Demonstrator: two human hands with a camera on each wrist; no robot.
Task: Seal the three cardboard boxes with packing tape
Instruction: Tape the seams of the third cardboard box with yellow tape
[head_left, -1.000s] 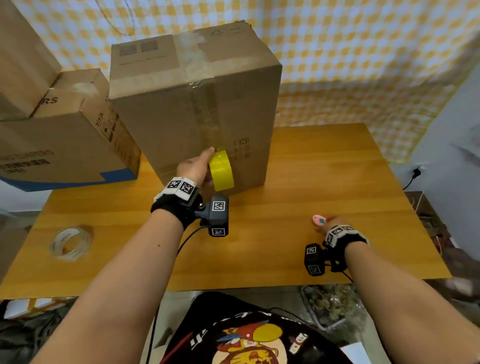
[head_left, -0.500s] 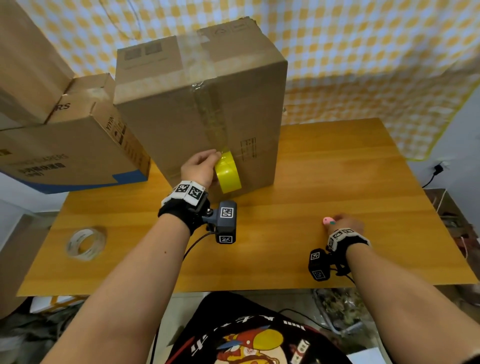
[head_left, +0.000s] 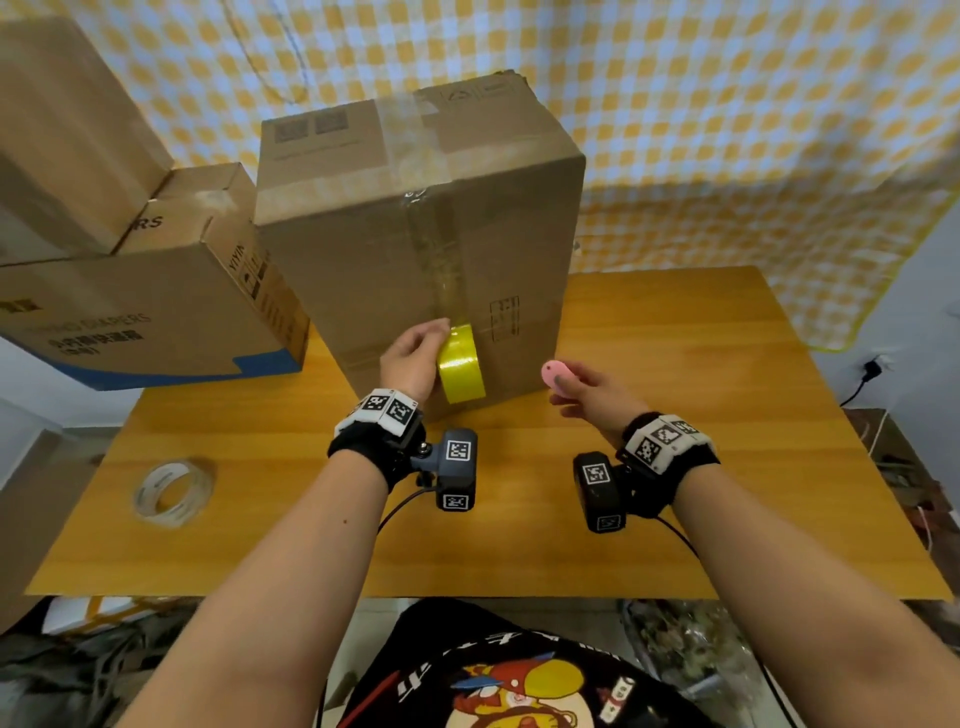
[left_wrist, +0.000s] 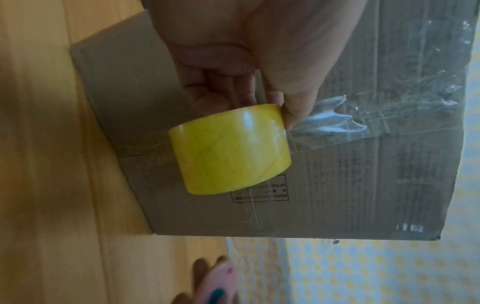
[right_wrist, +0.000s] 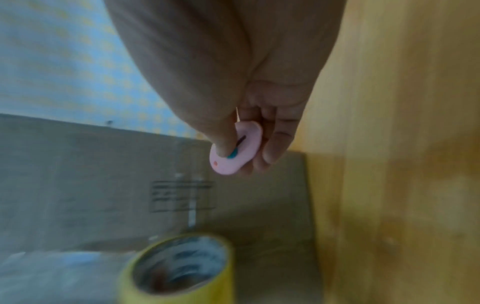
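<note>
Head view: left hand grips the yellow roll of packing tape vs. the front of the tall brown cardboard box on the wooden desk, keeping the strip taut. Left wrist: clear tape strip runs up the box w/ wrinkles. Right wrist, blurry: right hand pinches a small pink oval cutter, probably to cut the strip.

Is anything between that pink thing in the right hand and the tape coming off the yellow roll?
Nothing visible. The right hand holds the pink cutter in open air just right of the yellow roll, which the left hand holds against the box.
</note>
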